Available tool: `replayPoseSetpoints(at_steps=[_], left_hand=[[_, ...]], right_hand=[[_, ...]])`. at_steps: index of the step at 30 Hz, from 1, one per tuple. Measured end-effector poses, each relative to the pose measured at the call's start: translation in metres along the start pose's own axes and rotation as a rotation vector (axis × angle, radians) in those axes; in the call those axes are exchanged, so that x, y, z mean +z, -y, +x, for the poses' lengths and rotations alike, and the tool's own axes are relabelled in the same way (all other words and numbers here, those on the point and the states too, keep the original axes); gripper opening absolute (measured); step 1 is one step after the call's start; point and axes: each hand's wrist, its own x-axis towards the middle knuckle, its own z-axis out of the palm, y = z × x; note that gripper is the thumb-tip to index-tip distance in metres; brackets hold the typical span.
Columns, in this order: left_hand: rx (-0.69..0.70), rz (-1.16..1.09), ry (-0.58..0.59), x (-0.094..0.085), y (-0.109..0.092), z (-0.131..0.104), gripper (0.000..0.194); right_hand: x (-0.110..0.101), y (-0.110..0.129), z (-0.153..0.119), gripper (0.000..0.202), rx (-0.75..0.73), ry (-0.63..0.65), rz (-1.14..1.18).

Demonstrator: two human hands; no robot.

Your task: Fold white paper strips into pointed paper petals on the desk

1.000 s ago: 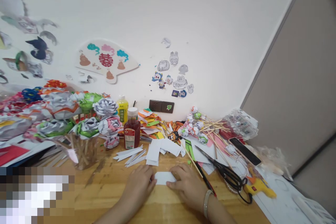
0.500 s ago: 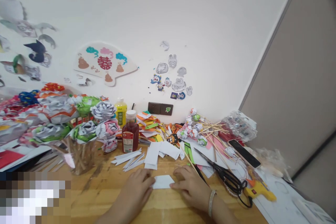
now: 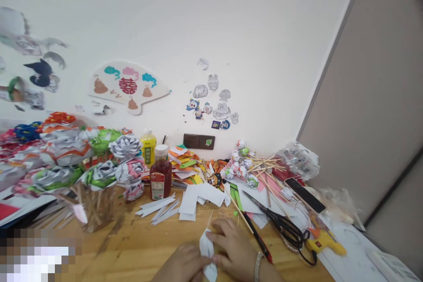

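Note:
A narrow folded piece of white paper (image 3: 206, 245) stands lengthwise at the front of the wooden table, with creases along it and pointed corners at its far end. My left hand (image 3: 185, 262) closes on its near part from the left, its lower fingers cut off by the frame edge. From the right, my right hand (image 3: 233, 244) pinches the paper's side between thumb and fingers; a bracelet circles that wrist. Just beyond lie white paper rectangles (image 3: 188, 205) and thin white paper strips (image 3: 158, 209).
Black scissors (image 3: 284, 224), a red-and-black pen (image 3: 261, 244) and a yellow glue gun (image 3: 325, 244) lie at the right, near a phone (image 3: 304, 194). Paper flowers (image 3: 99, 174) crowd the left. A red-brown bottle (image 3: 161, 178) stands in the middle.
The white paper has turned from lying crosswise to lengthwise and come nearer to me. Both hands have moved closer together around it. The camera view has shifted slightly.

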Motion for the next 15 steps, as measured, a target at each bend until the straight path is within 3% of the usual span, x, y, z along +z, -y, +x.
replayPoseSetpoints(at_steps=[3,9,15], left_hand=[[0.049,-0.032,-0.01,0.003,0.008,0.002,0.035],[-0.139,0.059,-0.215,0.002,0.024,-0.002,0.034],[-0.048,0.211,-0.159,0.01,0.036,-0.005,0.047]], right_hand=[[-0.002,0.003,0.001,0.05,-0.025,-0.003,0.073],[-0.005,0.007,0.002,0.045,-0.018,-0.059,0.082],[0.0,0.012,0.004,0.043,-0.146,0.011,0.155]])
